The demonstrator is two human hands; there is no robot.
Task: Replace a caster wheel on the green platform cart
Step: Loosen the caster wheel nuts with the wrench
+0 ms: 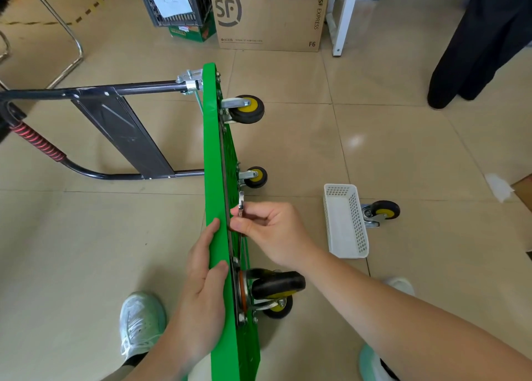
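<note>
On tiled floor [288, 150], left hand [201, 280] grips upended green cart [213, 150] edge; right hand [270, 231] pinches wrench [241, 200], lower end hidden by fingers

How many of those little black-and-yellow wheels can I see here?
5. On the green cart: far upper wheel, far lower wheel, near upper wheel, near lower wheel, partly hidden. Loose wheel on the floor beside the white basket.

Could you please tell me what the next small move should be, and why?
Probably turn the silver wrench the right hand pinches against the underside, while the left hand steadies the tipped green deck; a loose caster lies beside the basket.
</note>
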